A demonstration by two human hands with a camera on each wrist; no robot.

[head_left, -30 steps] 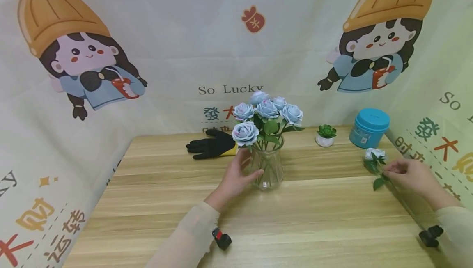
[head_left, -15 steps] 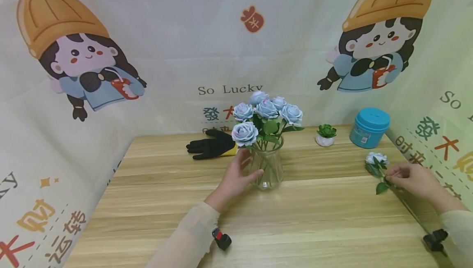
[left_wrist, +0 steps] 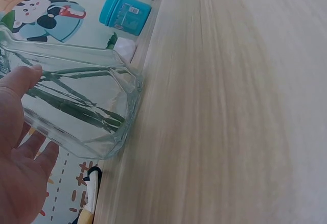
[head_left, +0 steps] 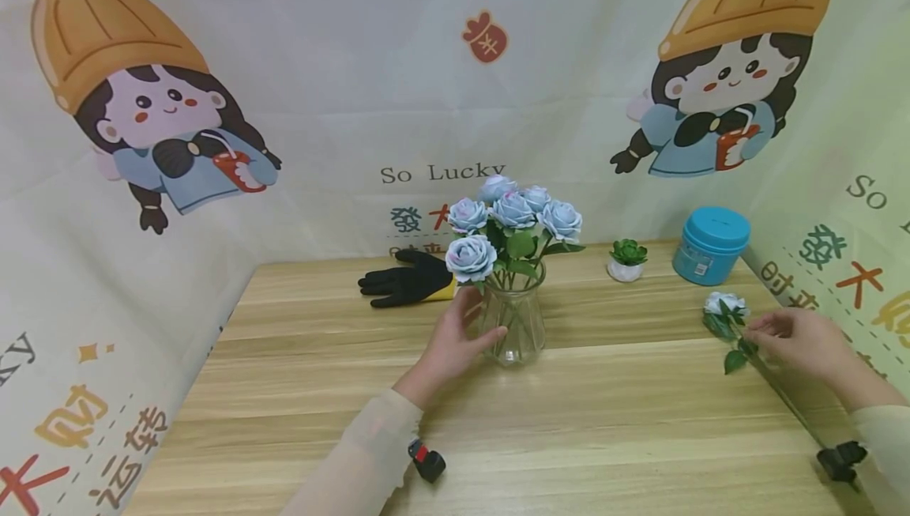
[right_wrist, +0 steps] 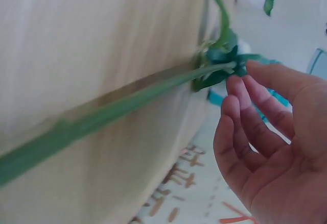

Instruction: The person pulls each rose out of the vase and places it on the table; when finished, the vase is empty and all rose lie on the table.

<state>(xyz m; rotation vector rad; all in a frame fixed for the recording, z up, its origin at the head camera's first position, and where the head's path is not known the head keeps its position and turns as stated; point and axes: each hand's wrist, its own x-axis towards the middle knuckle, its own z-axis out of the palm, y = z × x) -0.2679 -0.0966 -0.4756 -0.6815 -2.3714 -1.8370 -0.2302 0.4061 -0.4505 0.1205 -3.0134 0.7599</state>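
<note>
A: Where is the left hand?

B: At the clear, faceted glass vase in the middle of the light wood-grain counter. Its grip is curved round the vase's left side, thumb across the front, fingers behind the glass.

A: And what stands in it?

B: Pale blue roses with green leaves; six blooms show above the rim. Their long green stems run down inside the glass, and the vase is upright.

A: What about the right hand?

B: It is at a single pale blue rose with a slender green stalk, on the right side of the counter. Thumb and fingertips come close together at the stalk, near the leaves. Whether that grip pinches it or only rests beside it, I cannot tell.

A: Which way does that rose point?

B: Its bloom is toward the back, in front of a round blue plastic tub; the stalk slants toward the near right.

A: And along the back?

B: A small green succulent in a white pot, left of the tub, and a black glove with a yellow cuff, left of the vase.
</note>
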